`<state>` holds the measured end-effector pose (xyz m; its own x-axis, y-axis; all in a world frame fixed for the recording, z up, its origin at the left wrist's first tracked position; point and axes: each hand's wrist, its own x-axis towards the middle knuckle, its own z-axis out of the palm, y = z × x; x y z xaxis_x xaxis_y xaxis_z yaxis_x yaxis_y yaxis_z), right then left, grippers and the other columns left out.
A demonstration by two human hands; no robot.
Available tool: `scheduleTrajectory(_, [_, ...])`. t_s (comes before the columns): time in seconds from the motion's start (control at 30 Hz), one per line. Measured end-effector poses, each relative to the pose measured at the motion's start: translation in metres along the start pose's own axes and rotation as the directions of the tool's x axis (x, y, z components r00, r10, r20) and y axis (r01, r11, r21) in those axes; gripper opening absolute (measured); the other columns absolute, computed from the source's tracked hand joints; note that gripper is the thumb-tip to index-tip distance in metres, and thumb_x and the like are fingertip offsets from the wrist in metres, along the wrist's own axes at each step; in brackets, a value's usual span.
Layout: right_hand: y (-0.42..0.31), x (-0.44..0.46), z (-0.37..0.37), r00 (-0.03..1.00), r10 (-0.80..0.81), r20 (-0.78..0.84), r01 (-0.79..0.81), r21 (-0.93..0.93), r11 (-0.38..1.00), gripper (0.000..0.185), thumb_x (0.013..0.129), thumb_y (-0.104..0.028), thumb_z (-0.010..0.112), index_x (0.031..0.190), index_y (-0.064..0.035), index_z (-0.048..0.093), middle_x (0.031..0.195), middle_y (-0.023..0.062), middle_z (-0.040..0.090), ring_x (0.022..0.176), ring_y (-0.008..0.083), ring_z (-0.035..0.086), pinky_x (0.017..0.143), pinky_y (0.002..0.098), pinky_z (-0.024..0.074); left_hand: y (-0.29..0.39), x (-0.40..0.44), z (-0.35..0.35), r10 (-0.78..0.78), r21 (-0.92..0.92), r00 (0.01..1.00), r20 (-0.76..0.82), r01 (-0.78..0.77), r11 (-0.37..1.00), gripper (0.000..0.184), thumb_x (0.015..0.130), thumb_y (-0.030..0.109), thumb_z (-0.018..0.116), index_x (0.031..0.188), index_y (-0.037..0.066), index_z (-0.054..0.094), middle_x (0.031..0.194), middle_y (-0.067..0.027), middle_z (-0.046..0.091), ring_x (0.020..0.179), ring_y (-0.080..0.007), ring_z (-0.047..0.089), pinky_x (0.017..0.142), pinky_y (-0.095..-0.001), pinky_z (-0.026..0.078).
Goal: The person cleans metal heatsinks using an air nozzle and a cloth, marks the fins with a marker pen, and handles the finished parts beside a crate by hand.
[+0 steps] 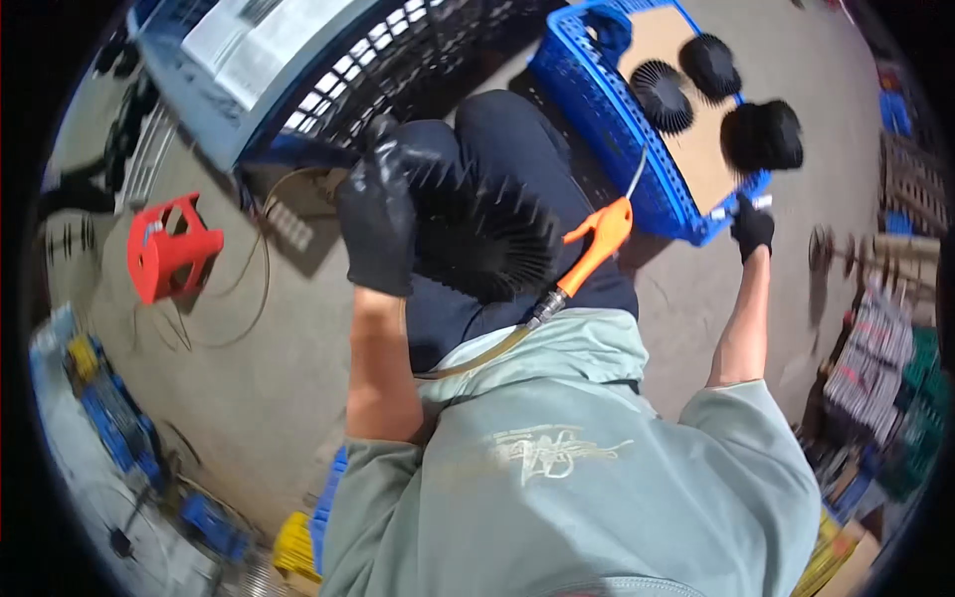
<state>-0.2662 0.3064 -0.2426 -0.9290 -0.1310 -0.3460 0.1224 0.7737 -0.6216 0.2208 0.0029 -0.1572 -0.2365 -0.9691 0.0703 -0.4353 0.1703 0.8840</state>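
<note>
My left hand (pixel 381 214), in a black glove, grips the side of a black finned heat sink (pixel 487 234) that rests on my lap. Across my right thigh lies an orange air blow gun (pixel 602 239) with a thin metal nozzle, joined to a hose (pixel 477 360). My right hand (pixel 753 229), also gloved in black, is closed around a thin whitish object (pixel 762 202) beside the corner of a blue crate (pixel 652 194); blur hides what kind it is. Several more black finned heat sinks (pixel 764 136) sit on cardboard (pixel 696 164) at that crate.
A large dark crate (pixel 373 75) stands ahead on the left, with pale grey pieces (pixel 264 50) at its side. On the floor at left is a red stool (pixel 174 247) with a loose hose by it. Stacked goods (pixel 870 348) line the right edge.
</note>
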Motion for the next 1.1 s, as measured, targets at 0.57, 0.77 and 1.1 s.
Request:
scheduleTrajectory(0.57, [0.08,0.066,0.022,0.999,0.018,0.036,-0.007,-0.293,0.956,0.048,0.085,-0.043,0.066,0.106,0.0005,0.062,0.08,0.0154,0.067,0.058,0.0219,0.062,0.051,0.0351,0.0473,0.036,-0.006,-0.022,-0.05,-0.088,0.998,-0.042,0.046,0.995,0.055,0.104,0.036,0.037,0.079,0.002,0.072,0.079,-0.0067,0.07,0.076,-0.0143,0.061,0.077,-0.0299,0.046])
scheduleTrajectory(0.77, [-0.068,-0.098,0.018,0.82,-0.563,-0.105,0.562,-0.042,0.826,0.048,0.091,-0.031,0.062,0.127,0.0013,0.054,0.107,0.0152,0.065,0.097,0.0184,0.063,0.086,0.0304,0.0472,-0.007,-0.004,-0.023,-0.149,-0.404,0.973,-0.174,0.068,0.912,0.029,0.1,0.019,0.048,0.097,-0.003,0.067,0.086,-0.0092,0.068,0.077,-0.0141,0.057,0.074,-0.0319,0.044])
scheduleTrajectory(1.1, [-0.273,-0.332,0.084,0.084,-0.92,0.384,0.858,0.441,0.262,0.079,0.077,-0.012,0.078,0.142,0.0036,0.035,0.13,0.0141,0.054,0.123,0.0234,0.051,0.101,0.0352,0.0413,0.077,0.058,-0.036,-0.103,-0.435,0.974,-0.201,0.006,0.9,0.058,0.101,0.046,0.037,0.091,-0.002,0.067,0.086,-0.0101,0.069,0.083,-0.0172,0.063,0.083,-0.0304,0.048])
